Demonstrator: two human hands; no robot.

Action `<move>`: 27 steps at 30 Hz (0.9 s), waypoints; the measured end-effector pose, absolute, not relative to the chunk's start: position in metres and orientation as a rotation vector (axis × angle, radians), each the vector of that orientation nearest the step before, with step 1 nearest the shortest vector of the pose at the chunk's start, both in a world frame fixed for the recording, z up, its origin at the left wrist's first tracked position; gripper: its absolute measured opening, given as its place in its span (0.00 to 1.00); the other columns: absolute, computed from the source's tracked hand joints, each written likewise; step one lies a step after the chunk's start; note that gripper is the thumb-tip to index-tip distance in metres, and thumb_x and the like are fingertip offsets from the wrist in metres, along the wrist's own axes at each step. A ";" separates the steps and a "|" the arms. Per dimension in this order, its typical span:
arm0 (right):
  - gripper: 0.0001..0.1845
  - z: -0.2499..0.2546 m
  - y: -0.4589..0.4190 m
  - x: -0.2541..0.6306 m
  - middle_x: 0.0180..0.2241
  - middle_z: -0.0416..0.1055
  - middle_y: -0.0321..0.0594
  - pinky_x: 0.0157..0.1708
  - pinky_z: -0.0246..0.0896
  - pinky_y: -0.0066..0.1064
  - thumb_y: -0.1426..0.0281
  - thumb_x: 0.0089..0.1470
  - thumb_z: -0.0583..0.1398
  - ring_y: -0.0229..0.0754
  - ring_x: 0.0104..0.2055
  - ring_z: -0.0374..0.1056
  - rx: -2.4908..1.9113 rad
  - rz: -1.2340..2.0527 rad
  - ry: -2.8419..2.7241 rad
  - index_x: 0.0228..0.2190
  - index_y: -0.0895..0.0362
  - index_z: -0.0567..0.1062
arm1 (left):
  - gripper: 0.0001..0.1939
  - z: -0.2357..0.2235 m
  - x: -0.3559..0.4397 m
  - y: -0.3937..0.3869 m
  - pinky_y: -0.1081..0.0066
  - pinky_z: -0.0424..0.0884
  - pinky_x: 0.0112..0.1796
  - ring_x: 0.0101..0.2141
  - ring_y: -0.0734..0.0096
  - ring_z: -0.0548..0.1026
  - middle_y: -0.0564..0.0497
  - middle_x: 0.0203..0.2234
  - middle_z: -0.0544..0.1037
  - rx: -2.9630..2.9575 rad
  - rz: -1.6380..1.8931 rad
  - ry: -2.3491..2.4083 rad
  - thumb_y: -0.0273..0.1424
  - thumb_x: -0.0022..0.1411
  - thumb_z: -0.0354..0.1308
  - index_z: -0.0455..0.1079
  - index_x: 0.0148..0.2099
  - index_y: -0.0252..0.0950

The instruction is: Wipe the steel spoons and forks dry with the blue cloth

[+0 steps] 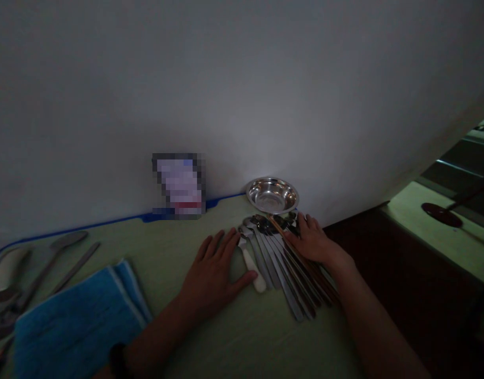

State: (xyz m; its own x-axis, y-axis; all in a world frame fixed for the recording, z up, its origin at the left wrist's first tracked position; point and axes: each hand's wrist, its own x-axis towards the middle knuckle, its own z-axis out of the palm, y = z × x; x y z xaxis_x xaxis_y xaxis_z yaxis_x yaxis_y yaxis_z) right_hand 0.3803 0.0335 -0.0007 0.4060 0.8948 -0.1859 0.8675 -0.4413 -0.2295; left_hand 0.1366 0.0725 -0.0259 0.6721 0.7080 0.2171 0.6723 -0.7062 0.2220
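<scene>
A row of metal spoons and other cutlery [279,258] lies side by side on the pale green tabletop [226,337], bowls and heads pointing at the wall. Flat at the row's left edge, my left hand [212,273] has its fingers apart, its thumb touching a white-handled utensil [253,266] whose metal head is partly hidden by the fingers. Over the right edge rests my right hand [313,239], fingers stretched forward, beside brown chopsticks [305,263]. Just beyond the cutlery heads stands a shiny steel bowl [272,196], with nothing visible in it.
A folded blue towel [82,321] lies at the left, with a large spoon [70,239] and other utensils behind it. A blurred-out upright item [181,184] leans on the grey wall [242,95]. The table ends at the right above a dark floor [384,273].
</scene>
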 end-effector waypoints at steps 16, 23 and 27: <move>0.41 -0.004 0.038 0.371 0.62 0.36 0.61 0.55 0.43 0.53 0.53 0.56 0.42 0.56 0.64 0.35 -2.550 0.441 -1.577 0.60 0.70 0.39 | 0.41 -0.024 0.158 0.066 0.48 0.43 0.58 0.60 0.50 0.47 0.47 0.62 0.52 2.759 0.393 1.092 0.56 0.56 0.42 0.45 0.64 0.36; 0.42 0.000 0.036 0.374 0.62 0.35 0.63 0.52 0.45 0.56 0.50 0.54 0.42 0.60 0.63 0.33 -2.527 0.488 -1.556 0.60 0.64 0.39 | 0.40 -0.024 0.158 0.066 0.48 0.44 0.57 0.60 0.51 0.50 0.45 0.60 0.56 2.777 0.426 1.081 0.56 0.56 0.44 0.44 0.64 0.40; 0.41 0.001 0.033 0.373 0.61 0.36 0.69 0.49 0.48 0.61 0.54 0.55 0.44 0.66 0.63 0.33 -2.526 0.514 -1.499 0.60 0.66 0.38 | 0.39 -0.025 0.158 0.069 0.49 0.43 0.58 0.61 0.53 0.47 0.45 0.62 0.52 2.760 0.393 1.088 0.53 0.58 0.43 0.40 0.64 0.38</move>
State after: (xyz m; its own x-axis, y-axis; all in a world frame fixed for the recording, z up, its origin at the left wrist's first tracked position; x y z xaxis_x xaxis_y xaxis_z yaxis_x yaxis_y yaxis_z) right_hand 0.3729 0.0331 0.0008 0.4386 0.8737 -0.2103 0.8190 -0.4850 -0.3067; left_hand 0.1576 0.0688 -0.0249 0.7028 0.6863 0.1870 0.6474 -0.7261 0.2316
